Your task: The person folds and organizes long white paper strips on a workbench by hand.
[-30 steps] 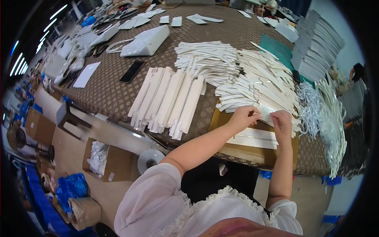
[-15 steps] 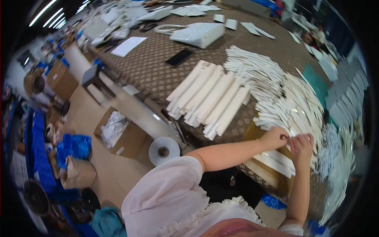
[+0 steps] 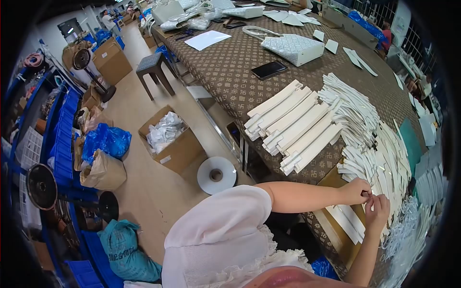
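My left hand [image 3: 356,192] and my right hand [image 3: 377,211] meet at the fingertips over the near right of the table. Both are closed in a pinch. Whatever sits between the fingers is too small to make out. Beneath and beside them, flat white strips [image 3: 346,222] lie on a brown board [image 3: 330,179]. Just beyond my hands spreads a heap of loose white strips [image 3: 384,158]. Farther left, cream strips [image 3: 293,127] are laid side by side in overlapping rows. Thin pale cords [image 3: 408,235] hang in a bunch right of my right hand.
A black phone [image 3: 269,70] and a white quilted bag [image 3: 294,48] lie on the patterned table [image 3: 225,72]. To the left on the floor are an open carton [image 3: 177,153], a white roll [image 3: 217,175], a stool [image 3: 152,72] and fans [image 3: 42,186]. A green sheet [image 3: 409,139] is at right.
The view has swung left, so the table and strips appear farther right and the picture is sharper. My hands stay pinched together over the same spot.
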Demonstrator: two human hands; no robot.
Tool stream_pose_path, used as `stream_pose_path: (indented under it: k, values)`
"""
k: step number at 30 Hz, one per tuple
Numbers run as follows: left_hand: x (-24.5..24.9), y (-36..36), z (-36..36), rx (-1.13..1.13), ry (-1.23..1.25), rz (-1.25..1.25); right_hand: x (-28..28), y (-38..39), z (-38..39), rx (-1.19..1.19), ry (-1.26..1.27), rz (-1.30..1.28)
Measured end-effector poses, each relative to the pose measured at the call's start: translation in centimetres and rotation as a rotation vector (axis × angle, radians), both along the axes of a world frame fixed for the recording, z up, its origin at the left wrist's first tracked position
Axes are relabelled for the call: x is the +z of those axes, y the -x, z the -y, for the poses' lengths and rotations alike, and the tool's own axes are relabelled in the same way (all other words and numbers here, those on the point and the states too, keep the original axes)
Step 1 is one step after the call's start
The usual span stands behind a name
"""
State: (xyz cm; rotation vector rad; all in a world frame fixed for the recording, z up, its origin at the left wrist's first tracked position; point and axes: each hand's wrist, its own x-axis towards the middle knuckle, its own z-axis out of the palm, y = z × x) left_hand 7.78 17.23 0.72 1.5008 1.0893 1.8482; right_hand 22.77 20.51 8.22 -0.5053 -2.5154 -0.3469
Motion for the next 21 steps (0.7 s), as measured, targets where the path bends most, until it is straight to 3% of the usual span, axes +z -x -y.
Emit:
stream_pose_path:
  k: [3,12,17,20,21]
  values:
    - [0.3,0.1,0.3,-0.051,0.013,0.047,-0.2,-0.5,0.1,0.010,0.140,-0.069]
    - [-0.1,0.3,0.3,-0.048,-0.109,-0.205,0.7,-0.7,2.1,-0.045,0.013,0.050]
    - [0.7,0.5,0.8,-0.097,0.048,-0.100,-0.2,-0.3,1.8,-0.047,-0.006,-0.102]
    - [1.1,0.8,1.1,-0.158,0.112,-0.055,-0.6,-0.8,1.2,-0.039,0.172,-0.198]
    - [1.2,0.8,1.2,-0.198,0.114,-0.055,-0.9,-1.3,1.0,-0.105,0.368,-0.328]
